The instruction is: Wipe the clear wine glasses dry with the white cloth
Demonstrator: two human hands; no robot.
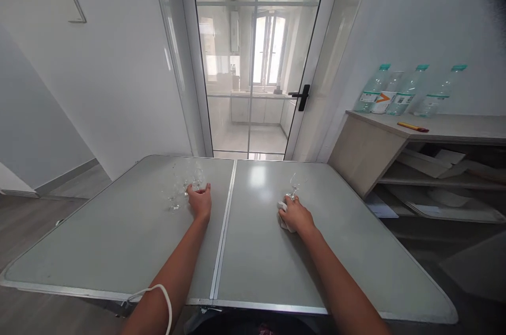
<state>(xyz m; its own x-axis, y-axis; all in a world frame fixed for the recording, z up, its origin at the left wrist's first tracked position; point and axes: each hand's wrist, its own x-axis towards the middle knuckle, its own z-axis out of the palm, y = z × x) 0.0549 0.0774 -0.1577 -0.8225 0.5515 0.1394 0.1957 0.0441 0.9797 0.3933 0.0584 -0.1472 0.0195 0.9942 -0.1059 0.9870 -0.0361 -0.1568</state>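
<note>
My left hand (200, 200) reaches over the grey folding table (118, 235) and closes its fingers round one of several small clear stemmed glasses (184, 185) standing in a cluster left of the centre seam. My right hand (296, 215) rests on the right half of the table, closed on a crumpled white cloth (283, 216). Its fingertips touch the foot of a single clear stemmed glass (294, 185) that stands upright just beyond the hand.
A glass door with a black handle (302, 96) stands behind the table. To the right is a wooden shelf unit (415, 135) with several plastic water bottles (403, 95) and a yellow pen (411, 126) on top. A white cable (158, 293) loops by my left forearm.
</note>
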